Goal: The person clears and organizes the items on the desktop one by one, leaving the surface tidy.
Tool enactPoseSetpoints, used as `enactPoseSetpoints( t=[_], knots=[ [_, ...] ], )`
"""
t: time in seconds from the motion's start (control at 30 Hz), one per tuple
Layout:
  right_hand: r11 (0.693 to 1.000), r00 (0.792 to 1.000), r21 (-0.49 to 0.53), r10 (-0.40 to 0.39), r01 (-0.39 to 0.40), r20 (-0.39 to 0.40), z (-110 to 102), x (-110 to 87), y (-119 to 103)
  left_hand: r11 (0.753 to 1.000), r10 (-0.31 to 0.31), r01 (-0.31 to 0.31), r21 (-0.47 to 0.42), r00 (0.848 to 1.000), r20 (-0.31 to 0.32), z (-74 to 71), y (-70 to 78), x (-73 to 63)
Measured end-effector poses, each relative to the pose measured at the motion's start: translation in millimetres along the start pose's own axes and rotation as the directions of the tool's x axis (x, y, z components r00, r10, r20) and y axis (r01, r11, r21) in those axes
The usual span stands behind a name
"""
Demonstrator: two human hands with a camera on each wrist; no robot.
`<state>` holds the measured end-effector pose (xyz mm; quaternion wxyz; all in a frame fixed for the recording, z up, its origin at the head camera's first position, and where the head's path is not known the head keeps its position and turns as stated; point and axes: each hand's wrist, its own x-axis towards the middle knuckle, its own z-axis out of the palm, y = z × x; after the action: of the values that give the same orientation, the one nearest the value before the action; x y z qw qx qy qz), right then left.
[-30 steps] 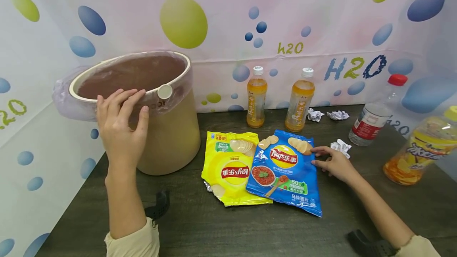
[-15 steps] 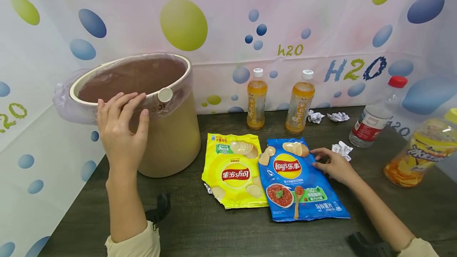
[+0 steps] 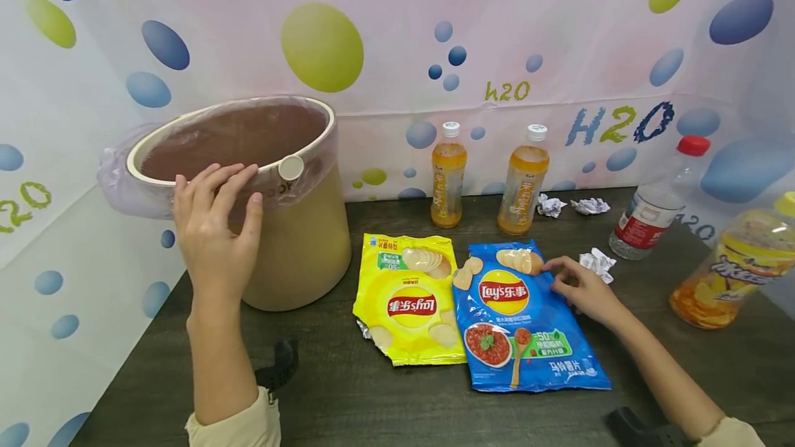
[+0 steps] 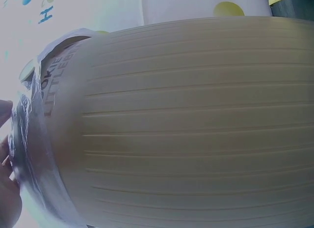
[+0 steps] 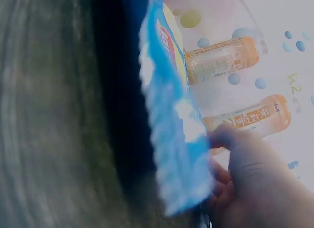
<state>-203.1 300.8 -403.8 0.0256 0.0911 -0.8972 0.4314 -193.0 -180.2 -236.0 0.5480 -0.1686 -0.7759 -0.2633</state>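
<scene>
My left hand (image 3: 214, 233) rests at the near rim of a beige trash bin (image 3: 304, 247), fingers laid along the rim and thumb apart. A clear plastic liner (image 3: 139, 192) is folded over that rim. My right hand (image 3: 586, 292) pinches the right edge of a blue Lay's chip bag (image 3: 528, 326) between thumb and fingers. In the right wrist view the blue bag (image 5: 171, 120) is tilted up from the dark table. Beside it, on the left, lies a yellow Lay's chip bag (image 3: 404, 302) with a torn lower-left corner; the blue bag slightly overlaps its edge.
Two orange-labelled drink bottles (image 3: 449, 178) stand behind the bags. Crumpled paper balls (image 3: 597, 264) lie on the right. A red-capped bottle (image 3: 649, 216) and a yellow-capped bottle (image 3: 727, 274) stand farther right. A printed sheet hangs behind the table (image 3: 373, 412).
The blue bag, held in my right hand, has turned, its lower end swinging right, and has slid partly off the yellow bag. My left hand has stayed at the bin rim.
</scene>
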Motion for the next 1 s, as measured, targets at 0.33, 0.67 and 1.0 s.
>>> enactPoseSetpoints(
  t=[0.33,0.67,1.0],
  knots=[
    [0.959,0.99,0.251,0.111,-0.129,0.086,-8,-6.2,3,1.0,-0.005,0.005,0.001,1.0,0.018,0.0,0.7,-0.8],
    [0.873,0.982,0.48,-0.005,-0.086,0.186,-12,-6.8,8,1.0,-0.008,0.008,-0.004,1.0,0.015,-0.3,-0.5,-2.6],
    [0.879,0.978,0.467,-0.005,-0.095,0.209,-12,-6.2,11,1.0,0.002,-0.001,-0.007,1.0,0.015,0.1,-0.5,-1.4]
  ],
)
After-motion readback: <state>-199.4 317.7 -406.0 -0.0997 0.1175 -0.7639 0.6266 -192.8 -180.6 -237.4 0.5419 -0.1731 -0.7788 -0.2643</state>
